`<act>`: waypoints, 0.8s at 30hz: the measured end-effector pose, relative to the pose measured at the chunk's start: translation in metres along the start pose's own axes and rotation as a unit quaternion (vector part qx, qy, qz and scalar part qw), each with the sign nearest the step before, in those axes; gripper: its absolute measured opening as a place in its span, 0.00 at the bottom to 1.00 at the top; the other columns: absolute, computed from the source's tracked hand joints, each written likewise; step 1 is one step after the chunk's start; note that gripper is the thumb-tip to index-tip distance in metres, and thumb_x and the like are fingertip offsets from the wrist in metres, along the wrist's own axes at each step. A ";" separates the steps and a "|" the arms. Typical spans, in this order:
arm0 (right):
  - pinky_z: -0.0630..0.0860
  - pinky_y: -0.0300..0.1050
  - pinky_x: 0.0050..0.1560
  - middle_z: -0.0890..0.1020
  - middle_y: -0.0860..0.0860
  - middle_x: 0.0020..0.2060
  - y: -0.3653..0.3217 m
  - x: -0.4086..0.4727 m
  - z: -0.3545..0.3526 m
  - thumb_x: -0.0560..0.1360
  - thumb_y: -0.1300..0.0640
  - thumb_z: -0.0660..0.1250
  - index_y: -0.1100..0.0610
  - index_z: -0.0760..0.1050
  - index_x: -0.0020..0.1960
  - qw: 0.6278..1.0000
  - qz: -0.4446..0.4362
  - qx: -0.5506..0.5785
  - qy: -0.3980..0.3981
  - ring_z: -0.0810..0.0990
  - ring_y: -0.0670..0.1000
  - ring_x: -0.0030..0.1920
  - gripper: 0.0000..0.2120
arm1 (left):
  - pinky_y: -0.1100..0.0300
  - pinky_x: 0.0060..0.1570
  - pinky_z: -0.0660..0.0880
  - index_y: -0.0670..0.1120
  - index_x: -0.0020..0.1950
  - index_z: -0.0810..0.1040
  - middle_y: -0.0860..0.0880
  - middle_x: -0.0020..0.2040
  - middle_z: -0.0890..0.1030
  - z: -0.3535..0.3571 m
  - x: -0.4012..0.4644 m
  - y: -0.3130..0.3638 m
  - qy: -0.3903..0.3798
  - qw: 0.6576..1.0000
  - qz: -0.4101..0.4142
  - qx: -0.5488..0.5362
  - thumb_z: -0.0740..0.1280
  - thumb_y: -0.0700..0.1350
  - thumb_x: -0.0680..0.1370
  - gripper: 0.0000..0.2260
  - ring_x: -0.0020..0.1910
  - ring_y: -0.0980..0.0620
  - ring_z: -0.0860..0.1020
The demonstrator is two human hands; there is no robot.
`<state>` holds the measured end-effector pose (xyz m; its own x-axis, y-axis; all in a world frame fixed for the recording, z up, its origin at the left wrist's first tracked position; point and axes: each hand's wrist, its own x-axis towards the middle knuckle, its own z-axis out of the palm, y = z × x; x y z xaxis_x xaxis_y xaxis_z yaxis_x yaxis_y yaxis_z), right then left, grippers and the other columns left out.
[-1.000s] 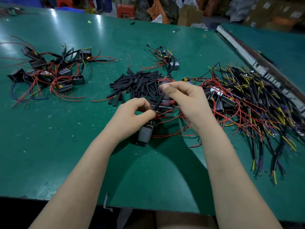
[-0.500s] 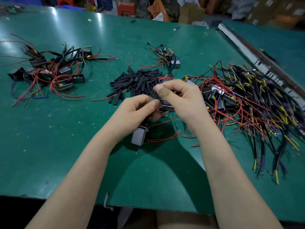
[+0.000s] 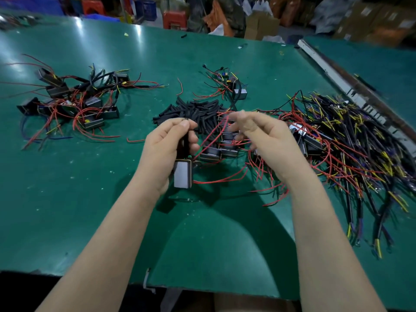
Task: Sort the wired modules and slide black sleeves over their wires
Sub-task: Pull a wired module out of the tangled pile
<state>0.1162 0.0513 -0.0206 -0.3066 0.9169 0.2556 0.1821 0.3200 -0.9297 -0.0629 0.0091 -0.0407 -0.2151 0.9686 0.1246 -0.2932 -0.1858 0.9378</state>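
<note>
My left hand (image 3: 167, 146) pinches a black sleeve (image 3: 186, 140) that runs down over the wires of a small grey-faced module (image 3: 182, 174), which hangs under the palm. My right hand (image 3: 261, 136) hovers apart to the right, blurred, with fingers loosely curled and nothing plainly held. Red wires (image 3: 216, 134) stretch between the hands. A heap of loose black sleeves (image 3: 193, 111) lies just beyond both hands. Several unsleeved modules (image 3: 225, 149) lie between the hands.
A pile of modules with wires (image 3: 74, 102) sits at the far left of the green table (image 3: 90, 210). A big tangle of red, black and yellow wired modules (image 3: 344, 140) covers the right. A small cluster (image 3: 229, 86) lies behind the sleeves. A metal rail (image 3: 351, 86) borders the right.
My right hand has let go and drawn away to the right. My left hand now holds the sleeve upright on the module's wires, with the module turned to face up.
</note>
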 end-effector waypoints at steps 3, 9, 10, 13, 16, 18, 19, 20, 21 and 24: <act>0.73 0.34 0.53 0.83 0.39 0.44 0.001 -0.001 0.011 0.69 0.43 0.66 0.45 0.77 0.53 0.999 -0.006 0.000 -0.052 0.79 0.37 0.46 0.14 | 0.67 0.31 0.73 0.43 0.44 0.76 0.53 0.29 0.76 0.001 0.001 0.001 0.008 1.000 -0.019 -0.020 0.58 0.38 0.81 0.09 0.28 0.56 0.74; 0.71 0.30 0.48 0.81 0.37 0.36 0.003 0.000 0.026 0.75 0.57 0.71 0.49 0.80 0.45 0.998 -0.056 0.003 0.014 0.76 0.37 0.41 0.03 | 0.67 0.28 0.69 0.45 0.42 0.71 0.53 0.29 0.73 0.008 -0.001 0.000 -0.047 0.996 -0.074 -0.005 0.54 0.38 0.81 0.10 0.26 0.56 0.70; 0.70 0.32 0.49 0.81 0.37 0.36 0.003 0.000 0.027 0.74 0.57 0.72 0.47 0.80 0.43 0.997 -0.065 -0.008 0.029 0.77 0.38 0.42 0.04 | 0.67 0.28 0.67 0.45 0.42 0.70 0.53 0.29 0.73 0.009 -0.001 -0.001 -0.049 0.996 -0.075 0.003 0.54 0.38 0.81 0.10 0.27 0.56 0.69; 0.69 0.35 0.53 0.80 0.37 0.37 0.001 -0.001 0.028 0.72 0.56 0.73 0.41 0.78 0.39 0.991 -0.116 -0.050 0.035 0.77 0.40 0.47 0.10 | 0.67 0.28 0.68 0.47 0.39 0.72 0.55 0.30 0.75 0.008 -0.003 -0.005 -0.045 0.995 -0.062 0.065 0.55 0.39 0.81 0.12 0.28 0.57 0.70; 0.69 0.42 0.58 0.79 0.35 0.37 0.001 -0.002 0.031 0.71 0.49 0.72 0.37 0.75 0.38 0.981 -0.138 -0.121 0.065 0.76 0.42 0.51 0.08 | 0.67 0.33 0.74 0.46 0.41 0.72 0.52 0.33 0.80 0.009 -0.004 -0.007 -0.077 0.993 -0.087 0.035 0.55 0.40 0.81 0.11 0.34 0.53 0.78; 0.68 0.56 0.61 0.78 0.34 0.37 0.003 -0.002 0.034 0.70 0.45 0.71 0.37 0.74 0.35 0.976 -0.114 -0.152 0.104 0.76 0.49 0.53 0.08 | 0.62 0.39 0.77 0.43 0.43 0.71 0.48 0.34 0.82 0.009 -0.004 -0.007 -0.111 0.989 -0.097 -0.002 0.54 0.40 0.82 0.10 0.35 0.51 0.80; 0.68 0.59 0.60 0.77 0.34 0.37 0.004 -0.003 0.035 0.70 0.44 0.70 0.37 0.73 0.34 0.975 -0.104 -0.153 0.124 0.76 0.50 0.53 0.08 | 0.62 0.40 0.78 0.43 0.45 0.71 0.49 0.34 0.82 0.009 -0.004 -0.008 -0.121 0.989 -0.090 0.001 0.53 0.40 0.82 0.10 0.34 0.51 0.79; 0.69 0.60 0.59 0.77 0.35 0.36 0.004 -0.003 0.036 0.70 0.43 0.70 0.38 0.73 0.34 0.975 -0.095 -0.148 0.139 0.76 0.50 0.51 0.09 | 0.62 0.40 0.78 0.43 0.46 0.72 0.50 0.34 0.82 0.008 -0.004 -0.008 -0.126 0.989 -0.078 0.014 0.54 0.41 0.82 0.09 0.34 0.53 0.79; 0.71 0.60 0.58 0.78 0.36 0.36 0.004 -0.002 0.037 0.70 0.42 0.69 0.39 0.73 0.34 0.975 -0.086 -0.139 0.147 0.77 0.49 0.49 0.09 | 0.63 0.40 0.77 0.43 0.47 0.73 0.50 0.35 0.82 0.007 -0.005 -0.009 -0.128 0.989 -0.062 0.032 0.56 0.41 0.82 0.08 0.34 0.54 0.79; 0.74 0.56 0.53 0.80 0.41 0.37 0.007 0.000 0.045 0.72 0.45 0.70 0.43 0.75 0.35 0.985 -0.053 -0.100 0.133 0.78 0.45 0.43 0.09 | 0.66 0.37 0.76 0.42 0.49 0.73 0.52 0.33 0.81 0.005 -0.005 -0.012 -0.108 0.991 -0.023 0.073 0.60 0.40 0.80 0.03 0.32 0.57 0.78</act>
<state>0.0756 0.0427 -0.0386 -0.0838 0.8977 0.4326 0.3510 0.4329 -0.8303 -0.0538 0.0074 -0.0514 0.0044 0.9912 0.1320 -0.1562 -0.1297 0.9792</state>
